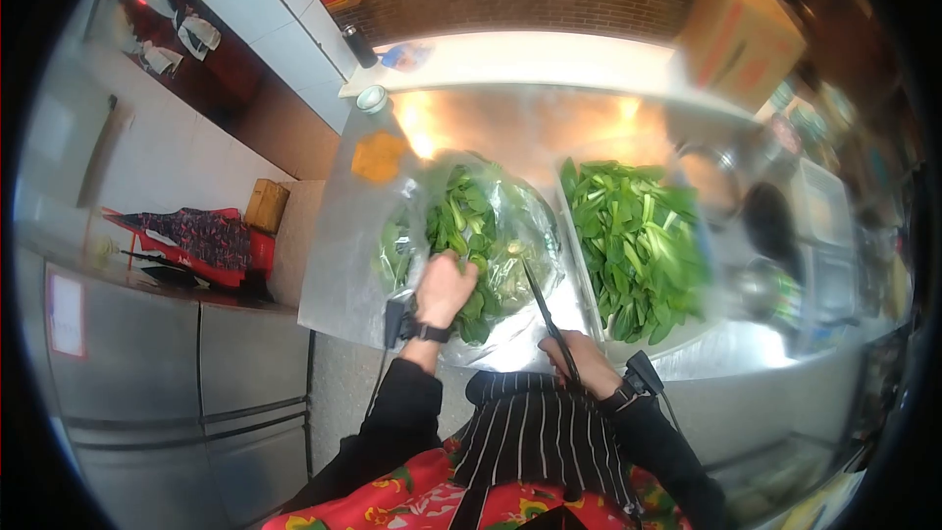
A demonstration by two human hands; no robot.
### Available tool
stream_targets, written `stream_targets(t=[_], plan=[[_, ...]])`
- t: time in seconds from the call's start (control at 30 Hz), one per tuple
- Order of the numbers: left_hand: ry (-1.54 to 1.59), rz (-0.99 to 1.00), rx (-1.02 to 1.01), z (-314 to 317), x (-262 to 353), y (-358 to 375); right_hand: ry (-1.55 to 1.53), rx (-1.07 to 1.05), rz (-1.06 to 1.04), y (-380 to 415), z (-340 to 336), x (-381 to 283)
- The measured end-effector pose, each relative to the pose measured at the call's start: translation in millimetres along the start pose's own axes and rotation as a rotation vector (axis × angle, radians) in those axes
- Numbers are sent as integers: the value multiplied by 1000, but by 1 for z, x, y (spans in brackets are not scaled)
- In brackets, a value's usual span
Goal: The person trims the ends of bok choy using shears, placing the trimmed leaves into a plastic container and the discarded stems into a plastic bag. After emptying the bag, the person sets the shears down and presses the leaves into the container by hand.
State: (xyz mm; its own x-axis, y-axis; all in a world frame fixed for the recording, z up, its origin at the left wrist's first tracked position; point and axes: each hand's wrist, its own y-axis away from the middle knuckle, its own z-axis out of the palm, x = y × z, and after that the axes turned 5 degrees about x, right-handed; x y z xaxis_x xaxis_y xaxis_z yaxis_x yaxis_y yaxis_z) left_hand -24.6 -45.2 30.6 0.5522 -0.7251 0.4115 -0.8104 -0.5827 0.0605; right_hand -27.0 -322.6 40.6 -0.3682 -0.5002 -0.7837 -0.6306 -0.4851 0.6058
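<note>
My left hand [444,291] is at the near left side of a pile of leafy greens [473,206] lying in a clear plastic bag [530,226]. Its fingers are curled against the stems, and what they grip is hard to make out. My right hand [579,358] is closed round the handle of a knife [546,309], whose dark blade points up and away toward the bag. To the right of the knife, a white tray [585,280] holds a heap of loose green leaves and stalks [638,245].
The steel table [339,265] carries an orange item [379,156] and a small round container [372,98] at back left. A cardboard box [738,39] and dark bottle [359,46] stand on the ledge behind. Blurred bowls and plastic containers [824,201] are at right.
</note>
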Motion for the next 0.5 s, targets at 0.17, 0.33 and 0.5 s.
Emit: stream_targets(t=[0.17,0.33,0.5], plan=[[-202,43,-144,78,-52,3,45,24,-22,4,3,-1],[215,-2,-63,6,-28,21,114,-11,-59,6,3,3],[789,28,-270,-26,-28,27,321,-49,-257,-9,6,-12]])
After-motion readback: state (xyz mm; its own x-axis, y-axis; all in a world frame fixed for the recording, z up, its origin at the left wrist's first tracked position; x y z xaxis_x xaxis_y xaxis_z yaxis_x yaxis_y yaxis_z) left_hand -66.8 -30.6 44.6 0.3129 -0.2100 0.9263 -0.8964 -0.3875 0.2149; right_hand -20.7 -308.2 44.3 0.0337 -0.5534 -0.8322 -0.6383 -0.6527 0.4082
